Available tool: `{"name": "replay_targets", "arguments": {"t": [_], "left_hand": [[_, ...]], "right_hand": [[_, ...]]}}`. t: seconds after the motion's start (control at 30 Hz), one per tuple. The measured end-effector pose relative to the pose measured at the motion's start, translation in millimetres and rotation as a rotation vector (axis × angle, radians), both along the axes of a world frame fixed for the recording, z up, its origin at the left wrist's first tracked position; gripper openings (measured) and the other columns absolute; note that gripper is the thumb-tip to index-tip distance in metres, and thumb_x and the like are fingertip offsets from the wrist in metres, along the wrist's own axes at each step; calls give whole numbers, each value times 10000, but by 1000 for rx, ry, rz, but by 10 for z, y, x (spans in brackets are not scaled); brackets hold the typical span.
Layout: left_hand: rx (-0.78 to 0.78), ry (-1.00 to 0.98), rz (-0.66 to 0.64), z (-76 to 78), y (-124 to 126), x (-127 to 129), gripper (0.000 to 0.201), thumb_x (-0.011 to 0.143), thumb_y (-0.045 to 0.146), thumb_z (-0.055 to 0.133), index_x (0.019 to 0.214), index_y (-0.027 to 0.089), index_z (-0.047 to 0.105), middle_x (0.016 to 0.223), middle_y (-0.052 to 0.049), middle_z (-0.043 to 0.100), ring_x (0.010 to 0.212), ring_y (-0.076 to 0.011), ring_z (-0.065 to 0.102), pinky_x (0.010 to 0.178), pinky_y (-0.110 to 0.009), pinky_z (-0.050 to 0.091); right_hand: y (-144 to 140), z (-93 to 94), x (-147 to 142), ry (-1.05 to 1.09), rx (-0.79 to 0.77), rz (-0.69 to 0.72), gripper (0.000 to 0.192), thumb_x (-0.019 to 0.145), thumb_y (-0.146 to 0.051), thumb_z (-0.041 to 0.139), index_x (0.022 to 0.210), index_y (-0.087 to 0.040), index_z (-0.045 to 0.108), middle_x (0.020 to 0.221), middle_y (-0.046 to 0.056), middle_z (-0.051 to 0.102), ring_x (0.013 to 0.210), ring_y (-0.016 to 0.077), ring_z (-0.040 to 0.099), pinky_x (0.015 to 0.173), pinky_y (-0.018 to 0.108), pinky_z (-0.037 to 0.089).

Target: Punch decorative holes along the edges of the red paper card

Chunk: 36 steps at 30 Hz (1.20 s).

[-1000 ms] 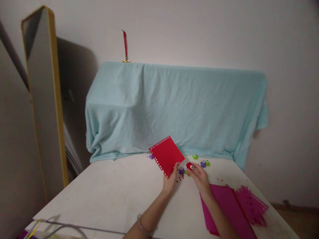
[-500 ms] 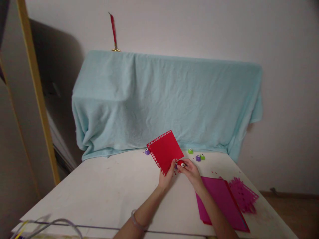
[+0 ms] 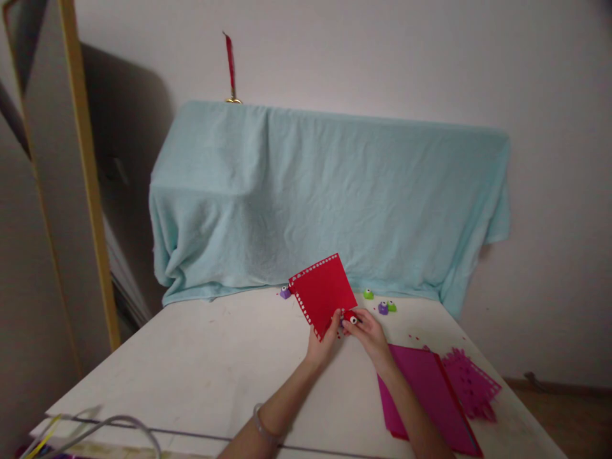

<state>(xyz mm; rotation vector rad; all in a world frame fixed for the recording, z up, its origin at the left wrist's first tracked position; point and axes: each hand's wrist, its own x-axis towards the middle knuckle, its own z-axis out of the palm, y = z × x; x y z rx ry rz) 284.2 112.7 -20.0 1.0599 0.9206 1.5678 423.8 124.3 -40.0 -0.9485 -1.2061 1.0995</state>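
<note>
Red card point(image 3: 323, 289) is pinched at its lower corner by the left hand point(image 3: 324, 340); the right hand point(image 3: 367, 333) pinches a red punch point(image 3: 352, 318) against its edge, above the bench point(image 3: 201, 370).

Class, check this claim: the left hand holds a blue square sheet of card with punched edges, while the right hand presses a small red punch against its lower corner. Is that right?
Not quite. The square sheet of card in the left hand is red, not blue, as the head view shows. The rest stands: its edges are punched, and the right hand holds the small red punch at its lower corner.
</note>
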Motion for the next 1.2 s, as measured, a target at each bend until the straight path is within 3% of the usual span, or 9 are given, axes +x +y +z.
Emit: {"name": "replay_targets", "arguments": {"t": [0.47,0.87,1.2], "left_hand": [[23,-12,-5,-70,34,51,359,815,478,647,890,130,691,922,-103,721,849,-182,667,791,-276,519],[29,-5,-20,-42,25,22,395,814,452,658,1031,122,676,1090,-138,698,962,-205,658,894,-319,499],[28,-4,0,-34,20,-6,458,802,462,682,1120,133,671,1154,-148,681,1032,-226,653,955,-356,484]], "right_hand": [[-21,34,-13,15,7,20,387,689,-319,826,981,-206,598,970,45,665,750,180,658,651,291,554],[-41,68,-17,12,25,13,355,679,-333,834,914,-201,602,936,36,662,825,192,654,665,272,544],[-39,73,-6,-1,11,-41,440,613,-342,866,953,-209,620,954,41,677,831,196,654,700,289,548]]}}
